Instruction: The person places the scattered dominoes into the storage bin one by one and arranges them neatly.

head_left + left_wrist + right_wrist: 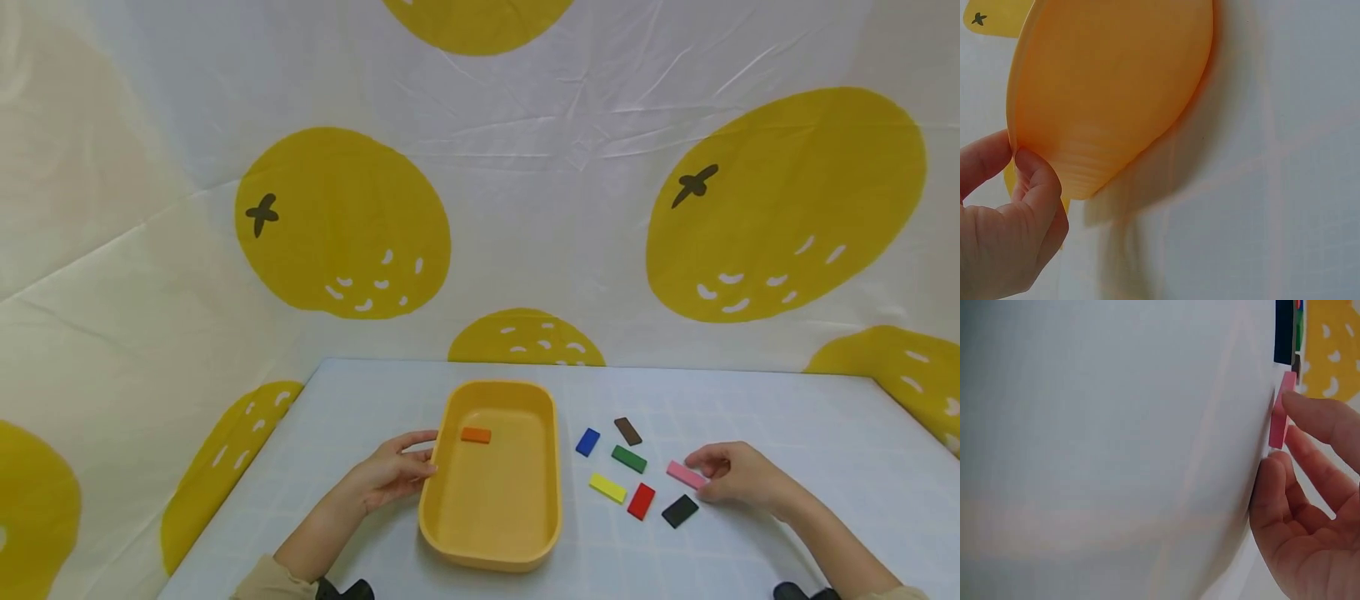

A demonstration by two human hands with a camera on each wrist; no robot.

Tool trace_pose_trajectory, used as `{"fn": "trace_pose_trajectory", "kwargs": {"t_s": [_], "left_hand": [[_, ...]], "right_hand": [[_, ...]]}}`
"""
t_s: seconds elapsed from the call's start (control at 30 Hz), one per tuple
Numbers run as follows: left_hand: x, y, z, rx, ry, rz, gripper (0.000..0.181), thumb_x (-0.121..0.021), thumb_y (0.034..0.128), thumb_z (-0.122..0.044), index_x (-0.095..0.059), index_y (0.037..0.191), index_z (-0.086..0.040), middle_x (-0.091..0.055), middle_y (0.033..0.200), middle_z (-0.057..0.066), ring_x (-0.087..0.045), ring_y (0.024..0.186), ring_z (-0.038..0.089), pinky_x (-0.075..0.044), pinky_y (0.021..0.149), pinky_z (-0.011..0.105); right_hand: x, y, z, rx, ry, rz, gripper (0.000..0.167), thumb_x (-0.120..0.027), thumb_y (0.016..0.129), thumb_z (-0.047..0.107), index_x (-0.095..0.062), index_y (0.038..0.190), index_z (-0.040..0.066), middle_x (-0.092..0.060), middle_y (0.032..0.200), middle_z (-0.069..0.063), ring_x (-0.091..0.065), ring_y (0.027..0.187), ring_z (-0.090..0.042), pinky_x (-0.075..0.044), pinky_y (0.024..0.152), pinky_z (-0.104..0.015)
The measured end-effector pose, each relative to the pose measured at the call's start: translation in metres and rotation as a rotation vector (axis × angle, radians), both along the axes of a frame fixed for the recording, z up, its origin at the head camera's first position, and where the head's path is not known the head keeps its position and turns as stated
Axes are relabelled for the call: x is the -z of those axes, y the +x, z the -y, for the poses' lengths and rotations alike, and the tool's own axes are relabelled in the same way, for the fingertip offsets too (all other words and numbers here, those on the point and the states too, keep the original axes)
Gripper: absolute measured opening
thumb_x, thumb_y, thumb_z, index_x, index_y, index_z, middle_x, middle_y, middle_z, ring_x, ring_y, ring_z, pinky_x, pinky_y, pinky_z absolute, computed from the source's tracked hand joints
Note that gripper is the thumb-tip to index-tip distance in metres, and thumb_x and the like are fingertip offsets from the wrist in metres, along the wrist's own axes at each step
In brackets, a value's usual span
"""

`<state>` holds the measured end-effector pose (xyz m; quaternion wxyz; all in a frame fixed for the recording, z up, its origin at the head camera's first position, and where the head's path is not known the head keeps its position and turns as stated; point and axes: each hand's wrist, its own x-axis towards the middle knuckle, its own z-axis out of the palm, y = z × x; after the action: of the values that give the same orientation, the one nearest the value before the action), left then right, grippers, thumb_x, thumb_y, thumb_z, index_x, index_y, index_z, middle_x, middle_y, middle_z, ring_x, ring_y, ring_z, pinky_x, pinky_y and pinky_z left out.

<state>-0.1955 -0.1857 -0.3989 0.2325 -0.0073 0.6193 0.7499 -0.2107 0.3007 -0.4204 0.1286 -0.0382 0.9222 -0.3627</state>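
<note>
In the head view, a yellow-orange plastic tray [495, 533] stands on the table with an orange block [476, 435] lying in it. My left hand [393, 471] pinches the tray's left rim; the left wrist view shows thumb and finger meeting on the rim [1012, 119]. At the right, my right hand [738, 475] is at the right end of a pink block [686, 475]. One finger touches the pink block [1279, 428] in the right wrist view, while the thumb appears just short of its end.
Between the tray and my right hand lie blue [588, 442], brown [627, 431], green [628, 459], yellow [607, 488], red [641, 502] and black [680, 511] blocks. A curtain [540, 225] with yellow fruit prints hangs behind the white table [615, 558].
</note>
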Motion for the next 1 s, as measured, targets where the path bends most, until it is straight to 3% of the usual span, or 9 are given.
{"fn": "trace_pose_trajectory", "kwargs": {"t_s": [0.27, 0.5, 1.0], "left_hand": [[-0.002, 0.001, -0.001, -0.001, -0.012, 0.001, 0.066, -0.056, 0.0844, 0.011, -0.023, 0.142, 0.006, -0.056, 0.118, 0.015, -0.060, 0.093, 0.018, -0.051, 0.084, 0.033], [-0.003, 0.001, -0.001, -0.003, -0.011, 0.008, 0.066, -0.056, 0.0844, 0.012, -0.023, 0.142, 0.007, -0.056, 0.116, 0.015, -0.060, 0.092, 0.017, -0.052, 0.083, 0.032], [-0.003, 0.000, -0.001, -0.013, -0.032, 0.010, 0.066, -0.057, 0.0837, 0.011, -0.024, 0.141, 0.008, -0.056, 0.117, 0.015, -0.061, 0.092, 0.018, -0.051, 0.084, 0.034]], "right_hand": [[-0.001, -0.002, 0.009, -0.005, 0.041, -0.032, 0.033, -0.079, 0.071, 0.008, -0.066, 0.101, 0.000, -0.048, 0.075, -0.005, -0.044, 0.075, -0.020, -0.042, 0.059, -0.025], [-0.004, -0.004, 0.010, 0.025, 0.013, -0.004, 0.028, -0.076, 0.074, 0.008, -0.066, 0.099, -0.003, -0.053, 0.077, -0.005, -0.047, 0.076, -0.020, -0.045, 0.063, -0.027], [-0.026, -0.009, 0.014, 0.020, -0.009, -0.081, 0.031, -0.073, 0.077, 0.013, -0.066, 0.103, -0.002, -0.055, 0.082, -0.007, -0.048, 0.081, -0.022, -0.048, 0.062, -0.027]]}}
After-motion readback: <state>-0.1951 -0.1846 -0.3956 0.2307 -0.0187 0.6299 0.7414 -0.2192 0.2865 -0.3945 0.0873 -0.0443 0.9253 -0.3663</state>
